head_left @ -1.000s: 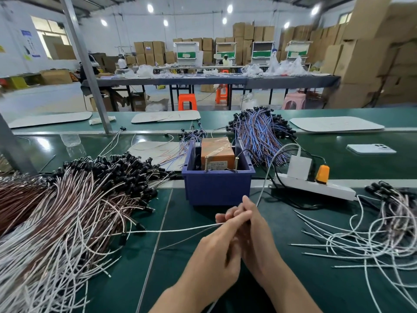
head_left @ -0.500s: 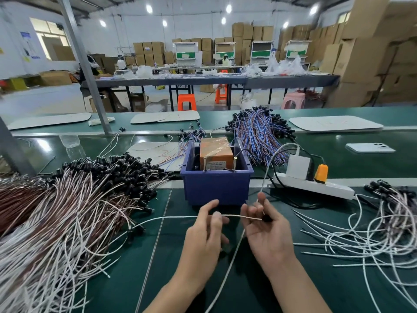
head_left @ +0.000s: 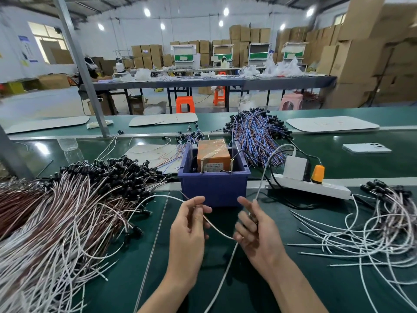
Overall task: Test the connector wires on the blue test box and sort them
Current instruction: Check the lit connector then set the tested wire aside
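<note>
On my feed the wire (head_left: 216,229) hangs in the air just in front of the box (head_left: 214,190), strung between both hands above the green bench (head_left: 293,279). The left hand (head_left: 189,231) pinches it between thumb and forefinger, its other fingers loosely bent. From that pinch the wire arcs left into the big pile (head_left: 67,211) of brown-and-white wires with black connectors. To the right it dips to the lower fingers of the right hand (head_left: 257,233), whose thumb and forefinger are stretched out and whose other fingers are curled. I cannot tell whether they actually grip the wire's end. A thicker white cable (head_left: 266,168) drops from the adapter (head_left: 295,168) to behind that hand and shows again below it. The box is blue and open-topped, with an orange unit (head_left: 213,152) inside and two brass posts at its front. Behind it lies a bundle (head_left: 255,136) of blue and purple wires. Right of the box a white power strip (head_left: 316,188) carries the adapter and an orange plug (head_left: 318,173), and beyond it a phone (head_left: 365,148) lies flat. Near the right edge spreads a looser heap (head_left: 372,233) of white wires.
</note>
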